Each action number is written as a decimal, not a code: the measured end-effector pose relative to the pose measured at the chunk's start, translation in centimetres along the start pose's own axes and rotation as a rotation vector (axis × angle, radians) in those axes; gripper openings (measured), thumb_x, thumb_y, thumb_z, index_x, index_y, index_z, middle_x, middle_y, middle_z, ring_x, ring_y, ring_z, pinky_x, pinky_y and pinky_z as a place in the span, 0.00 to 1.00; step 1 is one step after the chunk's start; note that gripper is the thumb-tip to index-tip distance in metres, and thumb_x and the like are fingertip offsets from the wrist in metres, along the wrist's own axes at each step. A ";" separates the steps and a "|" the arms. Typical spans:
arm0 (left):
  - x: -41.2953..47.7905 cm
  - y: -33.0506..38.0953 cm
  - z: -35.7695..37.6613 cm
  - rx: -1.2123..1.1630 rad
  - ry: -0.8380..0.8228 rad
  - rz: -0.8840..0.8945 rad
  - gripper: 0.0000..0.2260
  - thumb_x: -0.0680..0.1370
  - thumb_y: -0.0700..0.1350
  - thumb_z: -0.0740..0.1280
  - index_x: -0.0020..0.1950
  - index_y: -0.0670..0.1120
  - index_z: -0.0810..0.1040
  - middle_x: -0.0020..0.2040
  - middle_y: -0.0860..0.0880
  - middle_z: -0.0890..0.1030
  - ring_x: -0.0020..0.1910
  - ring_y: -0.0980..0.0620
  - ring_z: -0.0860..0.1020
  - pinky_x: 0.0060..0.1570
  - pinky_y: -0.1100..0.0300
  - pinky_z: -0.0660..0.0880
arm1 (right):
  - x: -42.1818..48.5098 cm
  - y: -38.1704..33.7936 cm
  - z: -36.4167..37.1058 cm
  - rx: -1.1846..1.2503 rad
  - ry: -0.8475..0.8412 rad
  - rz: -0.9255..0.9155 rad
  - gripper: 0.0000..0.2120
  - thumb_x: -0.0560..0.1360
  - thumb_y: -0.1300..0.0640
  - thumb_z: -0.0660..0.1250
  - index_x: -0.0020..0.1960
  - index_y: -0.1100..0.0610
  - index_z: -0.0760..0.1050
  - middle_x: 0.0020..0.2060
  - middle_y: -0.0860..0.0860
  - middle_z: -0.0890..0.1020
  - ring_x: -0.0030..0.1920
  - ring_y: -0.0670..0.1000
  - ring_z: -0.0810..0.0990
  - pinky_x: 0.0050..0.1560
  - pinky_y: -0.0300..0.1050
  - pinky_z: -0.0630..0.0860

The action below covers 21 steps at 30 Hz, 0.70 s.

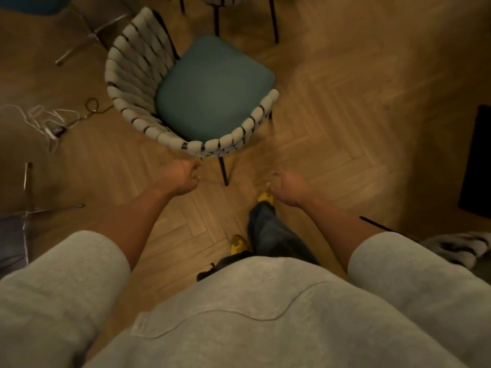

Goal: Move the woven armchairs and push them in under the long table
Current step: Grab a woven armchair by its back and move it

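loose white cables (45, 120) lie on the wooden floor (332, 115) at far left. my left arm reaches forward and down, grey sleeve bunched at the elbow. the left grip (183, 174) hangs with its fingers loosely curled, holding nothing, just short of the padded rim of the woven armchair (132, 75). the woven armchair stands upright on the floor straight ahead of me, teal cushion (212, 88) facing up, its curved back nearest my left grip. my right arm stretches out the same way. the right grip (288, 185) droops, fingers slack and partly curled, empty, apart from the woven armchair and above my yellow shoe (266, 197).
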State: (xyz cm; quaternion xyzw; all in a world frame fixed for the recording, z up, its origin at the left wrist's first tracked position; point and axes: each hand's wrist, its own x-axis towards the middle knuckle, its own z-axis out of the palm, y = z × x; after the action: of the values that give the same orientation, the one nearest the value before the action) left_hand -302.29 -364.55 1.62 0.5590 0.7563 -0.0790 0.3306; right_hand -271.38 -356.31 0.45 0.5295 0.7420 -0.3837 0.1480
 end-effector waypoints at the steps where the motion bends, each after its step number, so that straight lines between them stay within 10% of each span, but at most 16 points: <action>1: 0.8 -0.5 -0.6 -0.002 0.027 0.000 0.22 0.78 0.48 0.68 0.72 0.48 0.75 0.64 0.44 0.81 0.62 0.42 0.79 0.58 0.47 0.79 | 1.5 -0.8 -0.3 -0.003 -0.008 -0.020 0.27 0.81 0.49 0.67 0.75 0.60 0.70 0.71 0.60 0.75 0.71 0.60 0.73 0.70 0.49 0.68; 14: 10.5 -8.3 -9.0 0.380 0.001 0.070 0.28 0.70 0.48 0.72 0.71 0.53 0.74 0.65 0.46 0.79 0.64 0.42 0.77 0.56 0.47 0.75 | 14.4 -12.2 -0.9 -0.163 0.077 -0.220 0.23 0.75 0.45 0.66 0.66 0.54 0.77 0.60 0.55 0.79 0.60 0.60 0.77 0.59 0.57 0.76; 21: 17.7 -18.2 -12.8 0.740 -0.146 0.151 0.28 0.73 0.50 0.72 0.73 0.53 0.72 0.68 0.47 0.76 0.68 0.44 0.72 0.66 0.48 0.67 | 19.2 -17.7 3.8 -0.315 0.035 -0.153 0.34 0.76 0.35 0.66 0.75 0.54 0.70 0.70 0.54 0.75 0.71 0.58 0.70 0.75 0.57 0.63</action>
State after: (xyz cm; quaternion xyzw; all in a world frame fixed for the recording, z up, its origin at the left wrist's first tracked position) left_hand -326.68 -350.88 -3.54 0.6875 0.6077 -0.3620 0.1644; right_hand -295.57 -348.73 -6.78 0.4481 0.8336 -0.2636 0.1864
